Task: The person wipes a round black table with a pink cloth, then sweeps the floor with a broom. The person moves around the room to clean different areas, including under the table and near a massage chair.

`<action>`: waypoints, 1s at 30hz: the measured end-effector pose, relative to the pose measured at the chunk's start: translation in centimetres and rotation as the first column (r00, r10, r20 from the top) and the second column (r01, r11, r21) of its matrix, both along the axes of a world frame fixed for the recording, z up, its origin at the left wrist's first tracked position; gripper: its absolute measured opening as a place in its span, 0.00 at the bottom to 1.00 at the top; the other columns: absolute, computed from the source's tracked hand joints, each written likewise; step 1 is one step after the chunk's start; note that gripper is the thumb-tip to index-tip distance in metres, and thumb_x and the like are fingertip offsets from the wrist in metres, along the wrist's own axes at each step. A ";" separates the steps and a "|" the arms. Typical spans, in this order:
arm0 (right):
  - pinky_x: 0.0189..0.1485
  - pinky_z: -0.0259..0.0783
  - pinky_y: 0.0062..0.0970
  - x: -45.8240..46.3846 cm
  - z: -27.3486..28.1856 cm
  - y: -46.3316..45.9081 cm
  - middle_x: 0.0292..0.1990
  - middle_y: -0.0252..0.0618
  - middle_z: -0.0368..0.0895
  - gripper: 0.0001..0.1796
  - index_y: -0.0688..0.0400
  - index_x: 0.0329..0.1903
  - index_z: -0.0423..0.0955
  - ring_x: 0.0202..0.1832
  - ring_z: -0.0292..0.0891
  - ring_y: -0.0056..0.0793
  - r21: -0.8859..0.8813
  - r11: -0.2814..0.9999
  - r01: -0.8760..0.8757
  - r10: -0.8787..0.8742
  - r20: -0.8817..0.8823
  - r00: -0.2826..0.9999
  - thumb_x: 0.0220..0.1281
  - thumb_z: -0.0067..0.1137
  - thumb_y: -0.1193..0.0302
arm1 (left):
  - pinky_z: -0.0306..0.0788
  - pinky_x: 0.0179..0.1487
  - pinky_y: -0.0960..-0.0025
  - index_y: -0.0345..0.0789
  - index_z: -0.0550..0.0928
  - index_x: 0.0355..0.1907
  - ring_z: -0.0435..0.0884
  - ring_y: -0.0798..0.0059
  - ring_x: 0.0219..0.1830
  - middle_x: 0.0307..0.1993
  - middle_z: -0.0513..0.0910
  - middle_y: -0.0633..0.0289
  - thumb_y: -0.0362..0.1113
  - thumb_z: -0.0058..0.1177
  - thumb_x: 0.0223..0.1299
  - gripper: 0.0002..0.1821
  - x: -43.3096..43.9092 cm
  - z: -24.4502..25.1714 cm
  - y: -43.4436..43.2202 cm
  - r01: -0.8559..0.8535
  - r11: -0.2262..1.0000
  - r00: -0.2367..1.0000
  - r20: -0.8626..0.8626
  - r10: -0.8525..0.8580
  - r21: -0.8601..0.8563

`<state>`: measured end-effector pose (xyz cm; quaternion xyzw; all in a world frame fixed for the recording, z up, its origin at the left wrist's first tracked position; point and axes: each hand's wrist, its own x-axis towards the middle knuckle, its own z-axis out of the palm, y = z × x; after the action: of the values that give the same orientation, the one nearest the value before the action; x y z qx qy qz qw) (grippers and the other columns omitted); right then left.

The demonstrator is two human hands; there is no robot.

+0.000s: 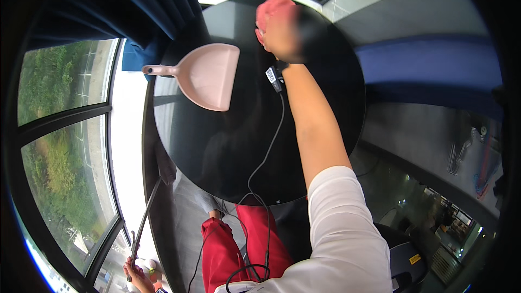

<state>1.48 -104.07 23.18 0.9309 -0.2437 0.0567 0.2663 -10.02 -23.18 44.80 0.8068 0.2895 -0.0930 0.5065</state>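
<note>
My right hand [281, 34] reaches to the far part of a round black table [220, 146], closed over a crumpled pink cloth [274, 6]. Part of this hand is blurred. On its wrist sits a dark strap with a small labelled device [273, 79] and a cable. A pale pink plastic dustpan [209, 77] lies on the table to the left of that hand, its handle pointing left over the table's edge. At the lower left my left hand [140, 278] grips the lower end of a thin dark rod [145, 215], which slants up beside the windowsill.
Windows and a white sill [128, 130] run along the left, with a dark blue curtain [142, 4] at the upper left. A grey and blue upholstered bench [427, 65] stands at the right. The cable [264, 158] crosses the table and hangs over its near edge.
</note>
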 end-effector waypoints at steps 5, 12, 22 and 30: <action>0.45 0.71 0.42 -1.6 -3.0 0.4 0.54 0.34 0.68 0.23 0.37 0.56 0.69 0.49 0.69 0.43 0.346 0.938 0.003 -0.089 0.233 0.968 0.55 0.52 0.63 | 0.54 0.28 0.87 0.40 0.75 0.45 0.61 0.93 0.25 0.44 0.78 0.74 0.47 0.46 0.64 0.14 -0.2 0.7 -3.0 -0.008 0.996 1.000 -0.022 0.010 0.092; 0.42 0.73 0.39 -12.8 -1.5 -5.7 0.52 0.43 0.69 0.16 0.46 0.52 0.70 0.44 0.73 0.46 0.577 0.600 0.555 -0.708 0.059 0.703 0.62 0.45 0.61 | 0.55 0.25 0.88 0.40 0.74 0.43 0.63 0.92 0.25 0.46 0.77 0.73 0.47 0.48 0.63 0.14 1.0 1.2 -4.6 -0.016 0.997 0.997 -0.068 0.021 0.071; 0.48 0.72 0.44 -39.0 -3.1 9.9 0.65 0.45 0.50 0.28 0.34 0.62 0.62 0.54 0.60 0.55 0.607 0.079 0.791 -0.981 -0.096 0.171 0.56 0.52 0.60 | 0.54 0.24 0.88 0.40 0.74 0.43 0.62 0.93 0.23 0.40 0.78 0.75 0.48 0.49 0.63 0.15 1.2 0.1 -0.2 0.031 0.999 0.999 -0.045 -0.031 -0.016; 0.48 0.68 0.47 -37.1 -1.6 32.8 0.57 0.43 0.58 0.28 0.33 0.61 0.63 0.52 0.60 0.52 0.603 -0.037 0.797 -0.984 -0.162 0.077 0.55 0.53 0.59 | 0.47 0.22 0.86 0.40 0.77 0.34 0.55 0.94 0.19 0.25 0.71 0.76 0.43 0.49 0.63 0.10 1.1 0.0 2.6 0.110 0.994 0.994 0.013 -0.110 0.009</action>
<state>-35.64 -71.28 21.57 0.5349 -0.8381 -0.0571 -0.0908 -8.92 -20.57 44.81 0.8241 0.2416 -0.1140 0.4994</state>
